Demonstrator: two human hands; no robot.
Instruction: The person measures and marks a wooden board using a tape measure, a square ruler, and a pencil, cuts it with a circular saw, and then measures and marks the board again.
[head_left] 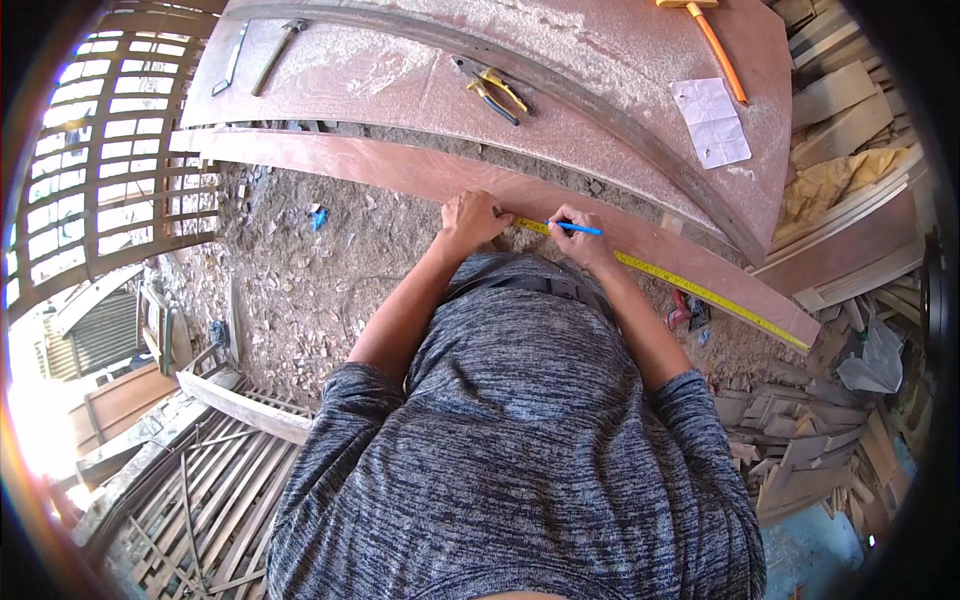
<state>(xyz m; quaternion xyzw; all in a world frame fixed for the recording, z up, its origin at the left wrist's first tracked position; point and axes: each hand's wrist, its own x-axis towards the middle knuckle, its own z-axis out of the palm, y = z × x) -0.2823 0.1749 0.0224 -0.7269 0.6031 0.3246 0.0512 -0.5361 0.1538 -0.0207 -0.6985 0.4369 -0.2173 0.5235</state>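
A long, narrow reddish wooden plank [390, 168] spans the view in front of me. A yellow measuring tape [700, 292] stretches along its near edge, from my left hand to the plank's right end. My left hand [470, 220] is closed at the plank's near edge around the tape measure, whose case is mostly hidden by the fingers. My right hand [580, 235] grips a blue pen [575, 229] above the tape, a short way right of my left hand. The pen points left; whether its tip touches the plank I cannot tell.
Beyond the plank, a dusty wooden board [390, 75] carries a hammer [280, 55], yellow-handled pliers [490, 90], a white paper [711, 122], an orange-handled tool [715, 45] and a long curved wooden strip [600, 100]. Scrap wood [810, 450] lies at right; a slatted lattice [120, 130] stands left.
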